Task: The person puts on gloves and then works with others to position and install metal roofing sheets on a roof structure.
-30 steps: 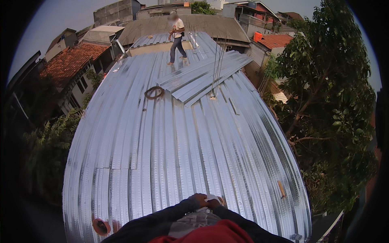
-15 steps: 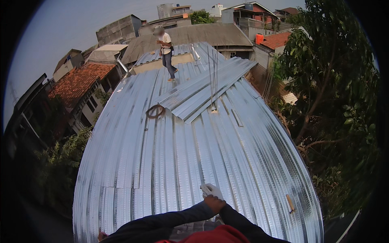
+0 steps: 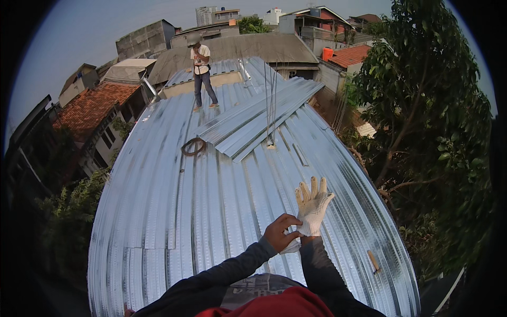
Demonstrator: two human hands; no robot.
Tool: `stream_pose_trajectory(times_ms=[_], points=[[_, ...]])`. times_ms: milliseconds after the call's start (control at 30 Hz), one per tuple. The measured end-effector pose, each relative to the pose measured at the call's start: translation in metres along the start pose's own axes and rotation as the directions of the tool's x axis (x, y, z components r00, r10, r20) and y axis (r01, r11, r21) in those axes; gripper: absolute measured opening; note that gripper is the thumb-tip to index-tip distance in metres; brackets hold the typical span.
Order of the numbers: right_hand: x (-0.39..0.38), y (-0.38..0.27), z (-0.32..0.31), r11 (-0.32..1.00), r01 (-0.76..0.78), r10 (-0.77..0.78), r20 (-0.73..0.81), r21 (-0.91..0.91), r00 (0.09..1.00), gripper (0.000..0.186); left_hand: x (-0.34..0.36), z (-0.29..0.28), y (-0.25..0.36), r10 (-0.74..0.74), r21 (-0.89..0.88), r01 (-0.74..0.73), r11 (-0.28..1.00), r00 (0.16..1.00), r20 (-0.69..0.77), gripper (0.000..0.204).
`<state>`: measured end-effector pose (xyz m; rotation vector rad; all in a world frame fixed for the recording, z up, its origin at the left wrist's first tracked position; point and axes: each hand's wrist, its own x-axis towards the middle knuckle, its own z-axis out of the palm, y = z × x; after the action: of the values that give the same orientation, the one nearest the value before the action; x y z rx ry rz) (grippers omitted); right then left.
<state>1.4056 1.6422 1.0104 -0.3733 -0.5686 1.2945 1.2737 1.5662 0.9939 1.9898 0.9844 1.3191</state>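
My right hand (image 3: 313,211) wears a white knitted work glove with yellowish dotted fingers. Its palm side faces me, and the fingers point up and spread apart. Bare and bent at the fingers, my left hand (image 3: 282,232) pinches the cuff of that glove at the wrist. Some white cloth, perhaps a second glove (image 3: 290,246), shows under my left hand; whether that hand grips it too I cannot tell. On the metal sheets to the right lies a hammer (image 3: 374,261) with a wooden handle.
Ribbed metal sheets (image 3: 153,211) spread under me, bounded by drops and trees (image 3: 417,105). Farther off are a loose stack of sheets (image 3: 259,119), a coil of dark wire (image 3: 193,147) and upright rebar rods (image 3: 271,105). A helmeted person (image 3: 202,68) stands at the far left.
My right hand has risen and turned, its fingers going from folded to spread. My left hand remains at its wrist. The other person has shifted stance, and the whole view has swung slightly.
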Motion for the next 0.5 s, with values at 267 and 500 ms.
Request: stream_pose_trajectory(times_ms=[267,500], points=[[-0.021,-0.009,0.004,0.972,-0.235,0.235,0.172,-0.021,0.956,0.092,-0.018,0.004,0.007,-0.209,-0.276,0.3,0.913,0.926,0.314,0.013],[-0.004,-0.033,0.047,0.968,-0.052,-0.061,0.432,0.246,0.9,0.105,0.018,0.005,0.005,-0.195,0.075,0.192,0.979,0.98,0.045,0.033]])
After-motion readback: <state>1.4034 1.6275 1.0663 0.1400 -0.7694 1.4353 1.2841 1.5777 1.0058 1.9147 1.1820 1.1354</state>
